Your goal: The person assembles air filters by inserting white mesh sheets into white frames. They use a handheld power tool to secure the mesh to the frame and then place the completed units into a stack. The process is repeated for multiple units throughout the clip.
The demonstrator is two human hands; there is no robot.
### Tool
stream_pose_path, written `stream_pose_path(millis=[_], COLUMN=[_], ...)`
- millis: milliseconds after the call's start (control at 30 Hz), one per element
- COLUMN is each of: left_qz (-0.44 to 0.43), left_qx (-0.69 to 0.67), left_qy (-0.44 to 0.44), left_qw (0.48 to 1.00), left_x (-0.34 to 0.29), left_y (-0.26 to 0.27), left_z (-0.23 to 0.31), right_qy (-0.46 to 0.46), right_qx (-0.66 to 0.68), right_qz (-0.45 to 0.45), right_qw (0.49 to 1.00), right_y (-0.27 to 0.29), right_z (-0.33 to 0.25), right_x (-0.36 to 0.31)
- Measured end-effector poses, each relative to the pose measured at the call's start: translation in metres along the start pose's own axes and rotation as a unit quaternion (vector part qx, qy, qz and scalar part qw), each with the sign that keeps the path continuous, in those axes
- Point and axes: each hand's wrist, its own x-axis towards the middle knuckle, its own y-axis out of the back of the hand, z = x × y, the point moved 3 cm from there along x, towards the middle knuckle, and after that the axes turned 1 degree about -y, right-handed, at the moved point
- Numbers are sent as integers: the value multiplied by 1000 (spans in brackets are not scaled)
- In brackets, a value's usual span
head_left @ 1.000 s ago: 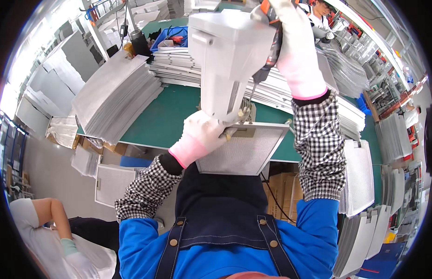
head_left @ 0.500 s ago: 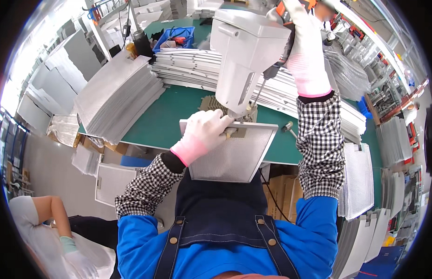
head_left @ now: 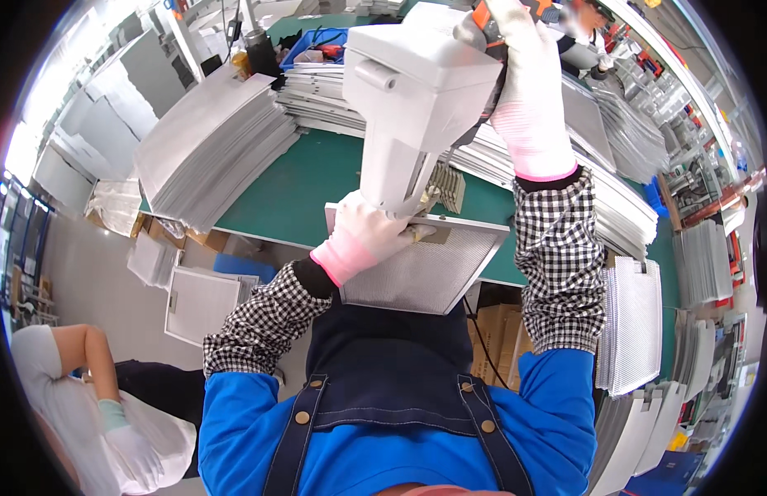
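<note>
My left hand [head_left: 367, 236], in a white glove with a pink cuff, is closed on the upper edge of a framed metal mesh panel [head_left: 412, 277]. The panel tilts at the table's near edge, against my apron. Raised above it, my gloved right hand [head_left: 528, 91] grips an orange-and-black power drill [head_left: 494, 81]. A large pale grey housing [head_left: 408, 99] stands in front of the drill and hides much of it. The housing's narrow lower end is by my left fingers at the panel's edge; the bit's tip is hidden. Behind lies a small ridged tan piece [head_left: 446, 187].
Stacked mesh sheets [head_left: 206, 153] stand on the green table [head_left: 272, 194] at left, with white frame strips [head_left: 321, 103] behind. A blue bin [head_left: 305, 59] sits at the back. More mesh panels [head_left: 633, 326] hang at right. Another person's gloved hand [head_left: 135, 455] is at lower left.
The drill and pale housing have shifted left and down, close to my left hand. The panel's right side has swung slightly right, and my left hand keeps its hold.
</note>
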Motion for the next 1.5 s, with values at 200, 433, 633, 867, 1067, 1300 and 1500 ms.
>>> stream_pose_path(millis=[200, 433, 633, 867, 1067, 1300, 1500], left_qz=[108, 83, 105, 105, 84, 194, -6], left_qx=[-94, -192, -150, -277, -230, -277, -513], left_qy=[-70, -73, -122, -134, -147, 117, 367], left_qw=[987, 975, 975, 946, 958, 934, 776], left_x=[1, -4, -4, -16, -13, -19, -202], left_y=[-3, -10, -11, -14, 2, -1, -96], left_z=[-10, -21, -21, -20, -8, -38, -36], right_qy=[-37, -11, 22, 184, -84, 5, 27], right_qx=[18, 70, 53, -253, 422, 84, 94], right_qz=[5, -4, -65, -69, -233, -7, -68], right_qw=[999, 997, 996, 947, 872, 996, 993], right_y=[-8, -2, 3, -4, 1, 14, 88], right_z=[0, 17, 30, 54, 63, 34, 34], right_x=[0, 3, -5, -48, -56, -23, 32])
